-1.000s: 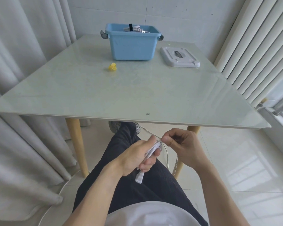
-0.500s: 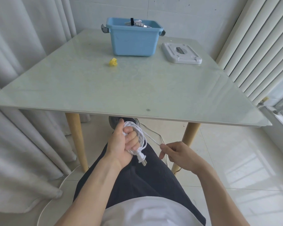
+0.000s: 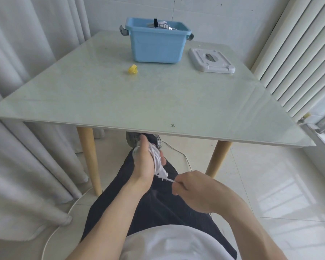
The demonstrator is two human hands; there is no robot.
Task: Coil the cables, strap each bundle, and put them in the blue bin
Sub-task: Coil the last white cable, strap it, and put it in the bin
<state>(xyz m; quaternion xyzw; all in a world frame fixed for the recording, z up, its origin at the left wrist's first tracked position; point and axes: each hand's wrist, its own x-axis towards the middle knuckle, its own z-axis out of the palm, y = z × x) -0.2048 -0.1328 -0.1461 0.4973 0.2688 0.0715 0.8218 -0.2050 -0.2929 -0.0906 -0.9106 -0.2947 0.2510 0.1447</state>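
The left hand (image 3: 145,162) has its grip closed round a white cable coil (image 3: 158,162), fingers curled through the loops, held low in front of the lap and just under the near edge of the counter (image 3: 158,102). The right hand (image 3: 197,190), nearer the body and to the right of that grip, pinches the free strand (image 3: 170,180) coming off the bottom of the coil; its grip is tight on the strand, fingers curled. The rest of the cable trails away across the floor (image 3: 251,175) beyond the grip.

Risk, as I judge it: the loops look bunched and uneven, so a hard tug from the right hand could drag turns off the left fingers or knot the tail. The slack could also snag on the counter leg (image 3: 217,159).

The blue bin (image 3: 158,45) stands far ahead of both grips with a strapped bundle (image 3: 160,25) already inside; a yellow strap (image 3: 132,69) lies before it, the lid (image 3: 211,60) beside it.

Against half a second ago, the right hand has drawn back toward the body, the coil has turned edge-on, and its plug no longer shows.
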